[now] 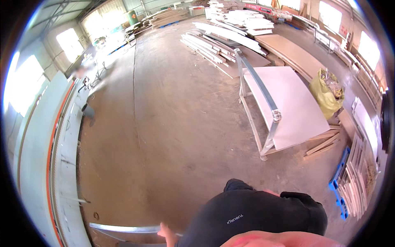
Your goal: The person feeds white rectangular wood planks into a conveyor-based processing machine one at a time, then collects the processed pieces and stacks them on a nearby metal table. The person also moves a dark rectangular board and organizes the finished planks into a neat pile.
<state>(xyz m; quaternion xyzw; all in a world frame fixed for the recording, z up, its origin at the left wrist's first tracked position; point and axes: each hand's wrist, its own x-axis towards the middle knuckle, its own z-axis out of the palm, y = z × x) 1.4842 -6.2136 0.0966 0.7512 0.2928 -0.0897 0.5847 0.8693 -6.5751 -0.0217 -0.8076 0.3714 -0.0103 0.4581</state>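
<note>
Worker gripping a metal rail [123, 227] in a timber workshop
Left hand [166, 235] fingers are curling around the rail's near end, steadying it; right hand is staying hidden

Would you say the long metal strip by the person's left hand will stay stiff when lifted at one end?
Probably not fully. The metal strip looks long and thin, so its far end would likely sag. It seems light for its length. The left hand touches only its near end, so it may swing; the smooth, shiny surface could be slippery.
</note>
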